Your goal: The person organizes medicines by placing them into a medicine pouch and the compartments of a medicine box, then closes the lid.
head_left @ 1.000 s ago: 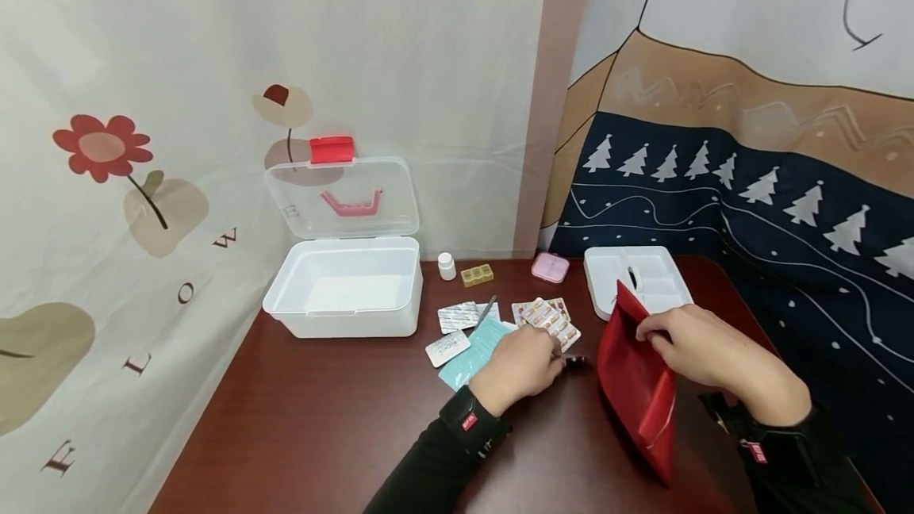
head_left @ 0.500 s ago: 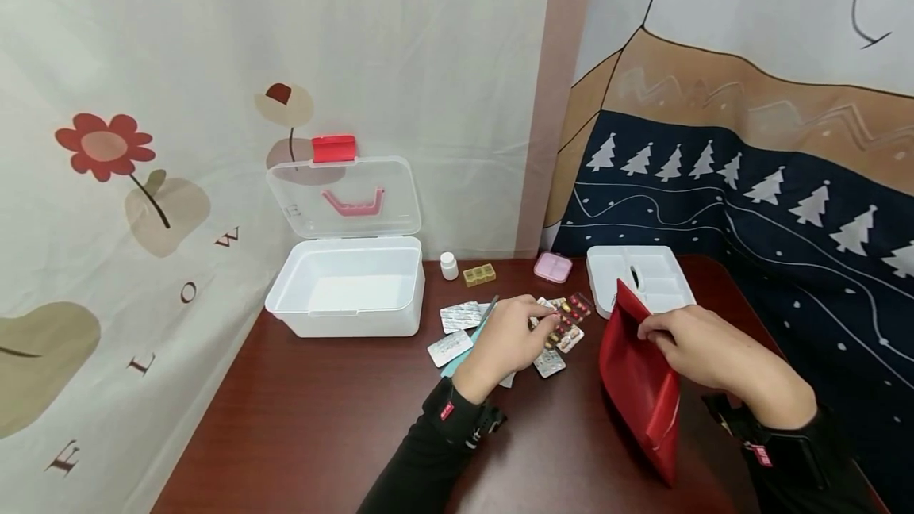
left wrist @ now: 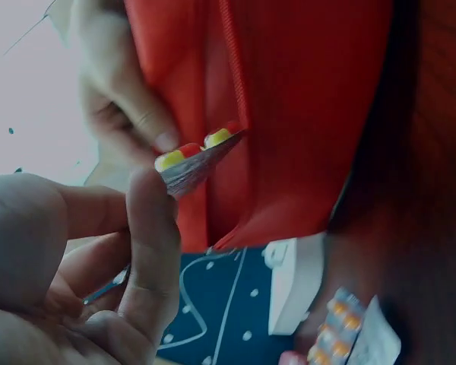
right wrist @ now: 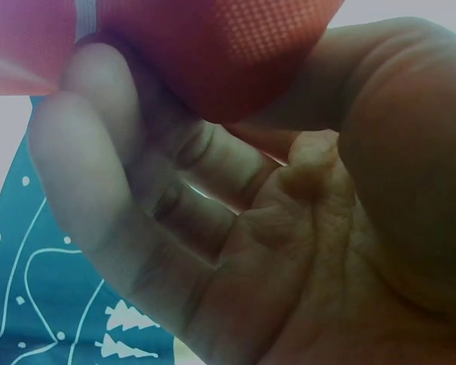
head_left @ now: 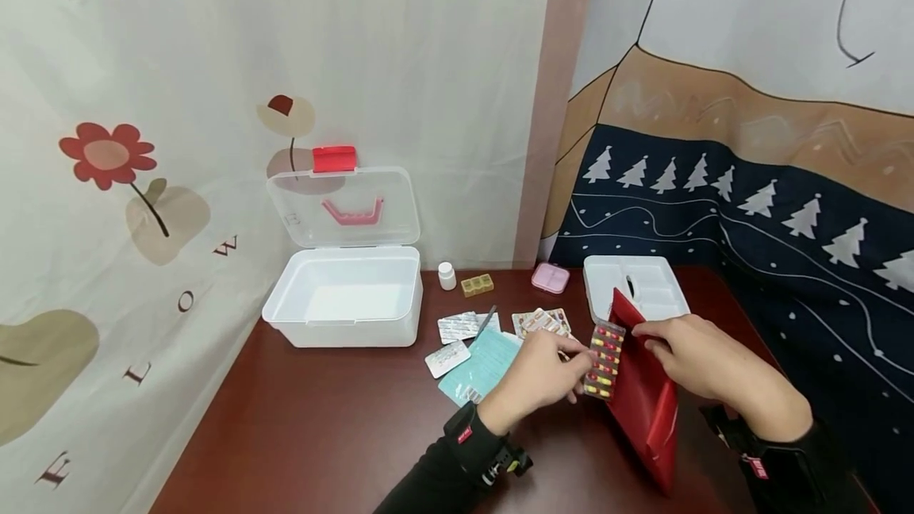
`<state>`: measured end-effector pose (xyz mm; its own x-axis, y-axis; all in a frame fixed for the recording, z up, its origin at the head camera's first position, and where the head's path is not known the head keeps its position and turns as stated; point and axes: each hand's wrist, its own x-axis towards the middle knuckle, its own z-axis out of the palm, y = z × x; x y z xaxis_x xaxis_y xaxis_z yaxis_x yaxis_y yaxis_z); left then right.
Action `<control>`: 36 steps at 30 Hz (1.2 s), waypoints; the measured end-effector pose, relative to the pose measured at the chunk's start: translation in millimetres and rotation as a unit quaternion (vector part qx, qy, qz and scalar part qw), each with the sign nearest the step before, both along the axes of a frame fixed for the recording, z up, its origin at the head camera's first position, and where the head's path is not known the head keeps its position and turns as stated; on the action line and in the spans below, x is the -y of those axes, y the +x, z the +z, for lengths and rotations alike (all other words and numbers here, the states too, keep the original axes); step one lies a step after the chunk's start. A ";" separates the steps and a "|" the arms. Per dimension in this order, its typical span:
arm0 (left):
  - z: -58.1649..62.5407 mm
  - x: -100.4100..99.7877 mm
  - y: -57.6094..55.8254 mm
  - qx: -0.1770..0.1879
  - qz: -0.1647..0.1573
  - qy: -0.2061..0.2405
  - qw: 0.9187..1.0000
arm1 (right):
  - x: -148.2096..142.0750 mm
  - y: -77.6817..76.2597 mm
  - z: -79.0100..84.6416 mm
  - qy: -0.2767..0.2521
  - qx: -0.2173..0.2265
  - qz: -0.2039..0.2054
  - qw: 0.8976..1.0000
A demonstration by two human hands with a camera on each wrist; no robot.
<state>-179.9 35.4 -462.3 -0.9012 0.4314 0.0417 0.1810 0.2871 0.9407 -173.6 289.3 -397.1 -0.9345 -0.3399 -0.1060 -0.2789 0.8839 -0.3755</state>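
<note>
Capsule pack point(head_left: 604, 359): red-and-yellow capsules in a clear strip; half a second ago it was over the pile of packs, now it is up against the mouth of the red pouch point(head_left: 643, 407), just ahead of the left fingers.
Left hand point(head_left: 539, 375): has moved right from the pile; thumb and fingers pinch one edge of the capsule pack.
Right hand point(head_left: 703, 351): in the same place as before; thumb and fingers pinch the pouch's upper edge, which tilts upright.
Pill packs point(head_left: 543, 321): lie just beyond the left fingers, uncovered now that the hand has shifted.
Turquoise packet point(head_left: 481, 363): to the left of the left fingers, with foil packs point(head_left: 457, 328) and a white pack point(head_left: 447, 359) around it.
Worktop point(head_left: 343, 427): dark reddish-brown, glossy, beneath both hands.
Far edge: well beyond the fingers stand a lidded plastic box point(head_left: 343, 332), lid raised, a white bottle point(head_left: 447, 278), a yellow pill case point(head_left: 478, 285), a pink pill case point(head_left: 551, 278) and a white tray point(head_left: 667, 292).
Room: pale flowered cloth point(head_left: 428, 62) behind; dark blue tree-patterned cloth point(head_left: 785, 276) to the right of the right fingers.
Writing: F, L, O, W climb the pale cloth, far left of the fingers; the print on the packs and red cuff tags point(head_left: 464, 435) is too small to read.
</note>
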 end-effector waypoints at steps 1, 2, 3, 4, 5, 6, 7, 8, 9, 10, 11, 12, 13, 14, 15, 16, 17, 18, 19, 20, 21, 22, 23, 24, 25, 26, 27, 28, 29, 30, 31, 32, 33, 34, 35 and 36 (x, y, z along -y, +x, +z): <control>-1.6 -2.6 2.3 0.007 0.001 0.003 1.000 | 0.5 0.6 -0.6 0.000 -0.001 0.000 1.000; -3.1 -5.1 4.2 0.014 0.003 0.006 1.000 | 0.8 1.0 -1.1 -0.001 -0.002 0.000 1.000; -4.5 -7.4 5.8 0.017 0.005 0.007 1.000 | 1.2 1.3 -1.4 0.000 -0.005 0.001 1.000; -5.5 -9.6 7.0 0.020 0.008 0.006 1.000 | 1.4 1.4 -1.6 0.000 -0.008 0.002 1.000; -6.6 -11.8 8.3 0.026 0.014 0.005 1.000 | 1.6 1.5 -1.7 0.001 -0.012 0.003 1.000; -7.3 -13.8 9.7 0.029 0.018 0.000 0.999 | 1.7 1.5 -1.7 0.001 -0.017 0.005 1.000; -8.1 -15.4 11.2 0.033 0.024 -0.007 0.999 | 2.1 1.1 -2.0 0.002 -0.022 0.007 1.000; -9.0 -16.9 12.5 0.034 0.028 -0.013 0.999 | 2.4 0.8 -2.3 0.003 -0.027 0.010 1.000; -9.9 -18.4 13.6 0.034 0.031 -0.021 0.999 | 2.7 0.5 -2.6 0.003 -0.032 0.012 0.999; -10.6 -19.8 14.9 0.034 0.033 -0.027 0.999 | 2.9 0.3 -2.9 0.002 -0.035 0.013 0.999; -11.2 -21.1 16.0 0.032 0.035 -0.034 0.998 | 3.1 0.1 -3.1 0.001 -0.035 0.014 0.999; -11.7 -22.3 16.9 0.030 0.038 -0.039 0.998 | 3.3 -0.1 -3.4 -0.001 -0.034 0.015 0.999; -12.0 -23.3 17.7 0.028 0.040 -0.041 0.998 | 3.4 -0.5 -3.7 -0.002 -0.035 0.016 0.999; -12.2 -24.2 18.3 0.025 0.043 -0.042 0.998 | 3.7 -0.8 -4.0 -0.003 -0.034 0.017 0.999; -12.2 -24.9 18.8 0.023 0.047 -0.041 0.998 | 4.1 -1.3 -4.3 -0.003 -0.035 0.018 0.999; -12.2 -25.4 19.3 0.022 0.051 -0.038 0.998 | 4.5 -1.8 -4.6 -0.003 -0.036 0.020 0.999; -12.2 -25.8 19.4 0.021 0.055 -0.035 0.998 | 4.8 -2.3 -4.9 -0.002 -0.038 0.022 0.999; -12.2 -26.0 19.6 0.020 0.058 -0.033 0.998 | 5.2 -2.8 -5.3 -0.001 -0.041 0.023 0.999; -12.4 -26.2 19.7 0.021 0.059 -0.033 0.997 | 5.5 -3.2 -5.7 0.001 -0.044 0.024 0.999; -12.7 -26.3 19.7 0.021 0.059 -0.034 0.997 | 5.7 -3.5 -6.0 0.002 -0.046 0.024 0.999; -13.2 -26.6 19.9 0.022 0.059 -0.037 0.997 | 5.6 -3.7 -6.4 0.003 -0.047 0.024 0.999; -13.6 -27.2 19.9 0.020 0.056 -0.044 0.997 | 5.4 -3.6 -6.4 0.004 -0.047 0.023 0.999; -14.0 -27.9 20.0 0.019 0.054 -0.052 0.997 | 5.2 -3.5 -6.4 0.004 -0.047 0.022 0.999; -14.5 -28.7 20.3 0.019 0.052 -0.059 0.997 | 5.1 -3.4 -6.5 0.003 -0.046 0.021 0.999; -14.8 -29.4 20.9 0.016 0.050 -0.068 0.996 | 4.8 -3.3 -6.6 0.002 -0.044 0.020 0.999; -15.1 -29.9 21.3 0.012 0.048 -0.075 0.996 | 4.5 -3.2 -6.8 0.000 -0.042 0.020 0.999; -15.4 -30.3 21.7 0.008 0.047 -0.082 0.996 | 4.3 -3.1 -6.9 -0.002 -0.041 0.020 0.999; -15.8 -30.5 22.0 0.003 0.046 -0.088 0.995 | 4.0 -3.1 -6.8 -0.004 -0.039 0.020 0.999; -16.2 -30.7 22.4 0.002 0.045 -0.091 0.995 | 3.7 -3.2 -6.9 -0.005 -0.039 0.020 0.999; -16.3 -30.6 22.7 -0.001 0.045 -0.095 0.995 | 3.3 -3.3 -6.8 -0.005 -0.040 0.020 0.999; -16.2 -30.4 23.0 -0.005 0.044 -0.098 0.994 | 3.0 -3.2 -6.8 -0.005 -0.041 0.020 0.999; -16.5 -30.2 22.8 -0.009 0.043 -0.102 0.994 | 2.7 -3.3 -6.6 -0.004 -0.043 0.021 0.999; -16.6 -30.0 22.6 -0.013 0.043 -0.106 0.993 | 2.5 -3.3 -6.5 -0.003 -0.044 0.021 0.999; -16.7 -29.8 22.4 -0.015 0.043 -0.110 0.993 | 2.3 -3.4 -6.3 -0.002 -0.045 0.021 0.999; -16.5 -29.5 22.1 -0.016 0.043 -0.112 0.993 | 2.4 -3.4 -6.3 0.000 -0.047 0.021 0.999; -16.4 -29.0 21.5 -0.019 0.045 -0.116 0.992 | 2.3 -3.5 -6.1 0.000 -0.046 0.022 0.999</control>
